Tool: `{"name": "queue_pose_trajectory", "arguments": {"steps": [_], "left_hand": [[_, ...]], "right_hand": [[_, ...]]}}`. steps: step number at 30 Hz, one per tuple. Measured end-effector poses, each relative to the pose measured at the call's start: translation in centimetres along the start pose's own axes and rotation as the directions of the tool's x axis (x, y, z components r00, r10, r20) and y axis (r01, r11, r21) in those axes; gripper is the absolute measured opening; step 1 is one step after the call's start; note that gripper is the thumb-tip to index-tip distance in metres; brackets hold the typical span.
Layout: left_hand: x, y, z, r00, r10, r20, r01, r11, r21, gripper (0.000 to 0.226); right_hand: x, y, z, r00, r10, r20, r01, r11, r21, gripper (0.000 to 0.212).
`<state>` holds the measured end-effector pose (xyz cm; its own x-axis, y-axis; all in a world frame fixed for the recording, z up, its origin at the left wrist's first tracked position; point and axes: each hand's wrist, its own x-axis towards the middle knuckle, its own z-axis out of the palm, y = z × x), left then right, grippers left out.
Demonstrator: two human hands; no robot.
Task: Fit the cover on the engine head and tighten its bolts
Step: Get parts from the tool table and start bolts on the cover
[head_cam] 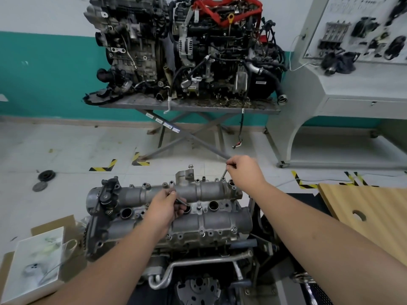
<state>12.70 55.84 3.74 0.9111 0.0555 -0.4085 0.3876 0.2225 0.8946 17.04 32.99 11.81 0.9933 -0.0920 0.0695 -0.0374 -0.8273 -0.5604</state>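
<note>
Head view: grey cover (198,208) sits on the engine head (154,249), low centre of frame, running left to right with its plug wells open along the middle. Several bolts (201,232) sit in the near flange holes; how far they are seated, can't tell.

Left hand (164,208) is over the middle of the cover, fingers curled round a short dark tool (181,202) whose tip points right, toward the next well. Hand hides one well partly.

Right hand (243,170) is at the far right corner of the cover, fingertips pinching the top of a thin rod (224,174). The rod slants down-left and its lower end meets a bolt boss on the far edge. Whether it's a bolt or a driver, can't tell.

A black bracket (108,195) is on the cover's left end, with a toothed sprocket (85,235) just below it. Bent metal pipe (198,264) runs across the front of the engine under the head.

Left, on the floor side: a white box (37,260) on cardboard. Right: a wooden board (370,214) with a round hole. Two dark discs (44,179) lie on the floor, far left.

Background: two engines (176,47) on a scissor stand (187,106) against the teal and white wall. Grey display bench (352,84) with parts mounted on its panel, far right.
</note>
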Motion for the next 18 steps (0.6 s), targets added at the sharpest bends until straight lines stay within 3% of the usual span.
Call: {"name": "queue_pose_trajectory", "arguments": {"steps": [3,11,18], "left_hand": [[-0.2,-0.3,0.3,0.999,0.047,0.005,-0.047,0.996,0.073,0.015],[0.0,-0.9,0.0,0.995,0.095,0.005,-0.094,0.982,0.164,0.013],[0.3,-1.0,-0.5,0.998,0.056,-0.003,-0.055,0.983,0.176,0.012]], "right_hand": [[0.5,0.5,0.2,1.0,0.015,0.011,-0.015,1.0,0.011,0.023],[1.0,-1.2,2.2,0.998,-0.008,0.07,-0.009,0.97,0.243,0.023],[1.5,-3.4,3.9,0.979,-0.151,0.135,0.142,0.987,0.074,0.024]]}}
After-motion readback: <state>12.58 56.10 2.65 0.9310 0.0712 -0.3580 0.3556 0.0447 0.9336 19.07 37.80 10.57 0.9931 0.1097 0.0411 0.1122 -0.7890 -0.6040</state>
